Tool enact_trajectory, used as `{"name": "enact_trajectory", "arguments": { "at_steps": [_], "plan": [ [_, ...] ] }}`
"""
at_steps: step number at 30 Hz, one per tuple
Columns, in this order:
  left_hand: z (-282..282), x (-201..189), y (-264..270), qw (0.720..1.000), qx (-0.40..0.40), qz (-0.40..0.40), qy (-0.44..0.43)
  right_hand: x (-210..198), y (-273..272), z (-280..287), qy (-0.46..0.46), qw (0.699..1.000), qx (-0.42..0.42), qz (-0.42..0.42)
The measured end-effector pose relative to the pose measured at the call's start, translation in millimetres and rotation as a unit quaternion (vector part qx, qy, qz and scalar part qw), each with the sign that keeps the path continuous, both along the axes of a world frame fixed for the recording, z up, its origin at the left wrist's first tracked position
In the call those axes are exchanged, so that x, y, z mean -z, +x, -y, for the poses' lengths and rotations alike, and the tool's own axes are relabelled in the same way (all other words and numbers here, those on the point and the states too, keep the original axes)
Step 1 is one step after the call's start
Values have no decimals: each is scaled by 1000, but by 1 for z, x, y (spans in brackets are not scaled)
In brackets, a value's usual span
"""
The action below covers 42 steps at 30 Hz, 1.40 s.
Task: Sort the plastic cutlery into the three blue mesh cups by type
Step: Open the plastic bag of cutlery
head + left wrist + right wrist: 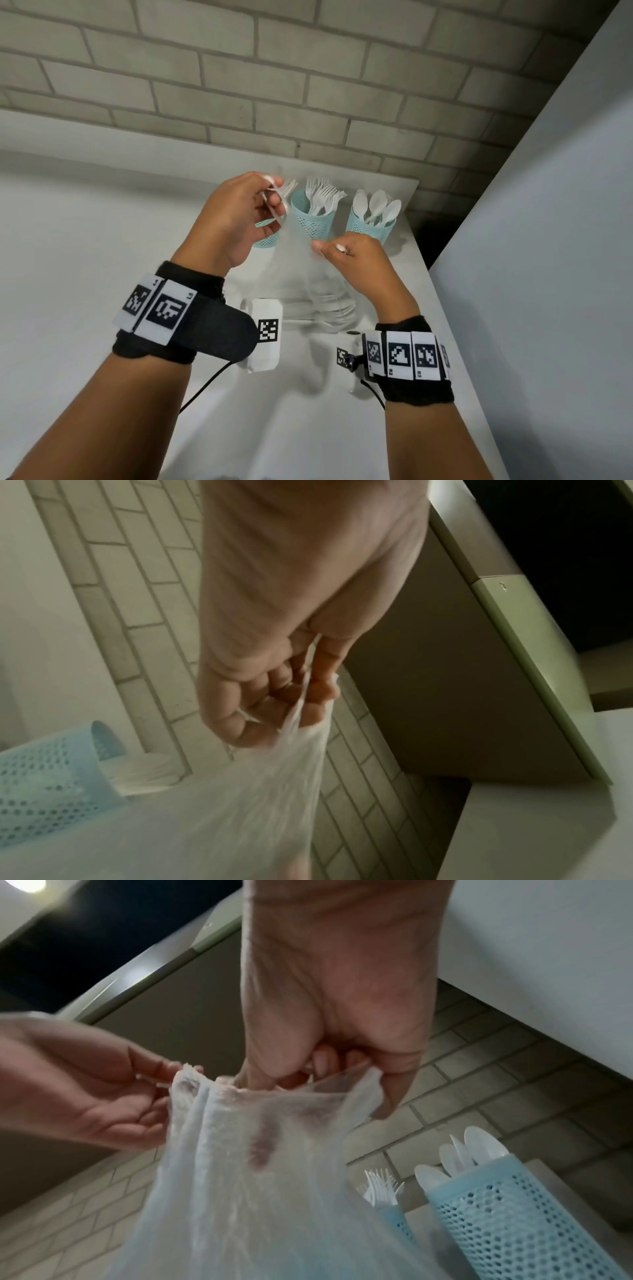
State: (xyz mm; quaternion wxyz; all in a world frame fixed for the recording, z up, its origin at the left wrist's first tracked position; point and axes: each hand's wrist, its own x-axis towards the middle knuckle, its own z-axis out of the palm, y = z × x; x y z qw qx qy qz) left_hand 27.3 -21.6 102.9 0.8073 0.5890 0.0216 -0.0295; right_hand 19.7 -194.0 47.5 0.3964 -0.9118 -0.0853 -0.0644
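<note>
A: Our left hand (236,212) pinches one edge of the thin clear bag (301,274); our right hand (356,260) grips the other edge, fingers curled.

B: We see white cutlery (329,311) low inside it, above the table (102,240). Behind stand three blue cups: forks (322,197) in the middle cup (313,221), spoons (375,205) in the right cup (368,228).

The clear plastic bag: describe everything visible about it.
The clear plastic bag is thin, translucent and wrinkled, like soft film. It hangs upright over the white counter, in front of the blue mesh cups. The left hand and right hand each pinch its top edge, which is gathered into folds. White cutlery shows dimly through its lower part; the type cannot be told.
</note>
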Motion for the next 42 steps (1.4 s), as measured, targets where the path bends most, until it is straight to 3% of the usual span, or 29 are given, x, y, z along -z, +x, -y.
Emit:
{"name": "enact_trajectory", "arguments": {
  "at_steps": [3, 5, 7, 8, 9, 11, 13, 19, 20, 21, 23, 25, 27, 30, 32, 34, 35, 36, 37, 40, 42],
  "plan": [
    [-7, -2, 1, 993, 1, -47, -106, 6, 0, 6, -98, 995, 4, -23],
    [-8, -2, 1, 994, -3, -61, -94, 7, -1, 9, -121, 992, 19, -24],
    [-5, 4, 1, 995, -5, -15, 97, 6, 0, 12, -37, 999, 28, -26],
    [-3, 9, 0, 971, 7, 20, 238, 5, 1, 12, 36, 998, 36, -33],
    [2, 14, -1, 928, 32, 42, 368, 4, 2, 12, 111, 992, 48, -47],
    [11, 28, -3, 834, 101, 30, 542, 2, 3, 9, 234, 965, 67, -95],
    [19, 47, 0, 791, 131, 22, 597, 5, 6, 9, 334, 930, 76, -131],
    [14, 77, 14, 800, 147, -44, 580, 19, 13, 23, 565, 793, 147, -176],
    [10, 76, 14, 814, 134, -61, 561, 23, 14, 24, 577, 781, 160, -177],
    [6, 77, 15, 849, 126, -89, 506, 25, 14, 24, 572, 781, 175, -180],
    [-1, 78, 17, 932, 137, -160, 294, 32, 15, 21, 535, 796, 208, -191],
    [-8, 78, 16, 961, 158, -218, 61, 42, 18, 19, 521, 792, 235, -215],
    [-17, 83, 19, 951, 132, -252, -120, 46, 20, 18, 506, 793, 254, -224],
    [-23, 91, 19, 930, 55, -282, -230, 51, 23, 19, 478, 807, 271, -217],
    [-25, 96, 20, 910, 53, -285, -297, 55, 25, 24, 504, 785, 265, -244],
    [-26, 100, 21, 893, 59, -281, -347, 59, 28, 29, 569, 740, 245, -261],
    [-25, 98, 20, 901, 54, -276, -331, 57, 27, 32, 597, 722, 236, -258],
    [-24, 96, 20, 916, 47, -269, -294, 53, 26, 35, 598, 728, 226, -248],
    [-23, 94, 20, 933, 34, -255, -251, 47, 22, 37, 573, 758, 211, -227],
    [-16, 87, 18, 975, 39, -200, -88, 26, 7, 33, 327, 922, 110, -173],
    [-12, 82, 16, 983, 54, -174, 18, 21, 2, 30, 165, 968, 61, -179]
  ]
}}
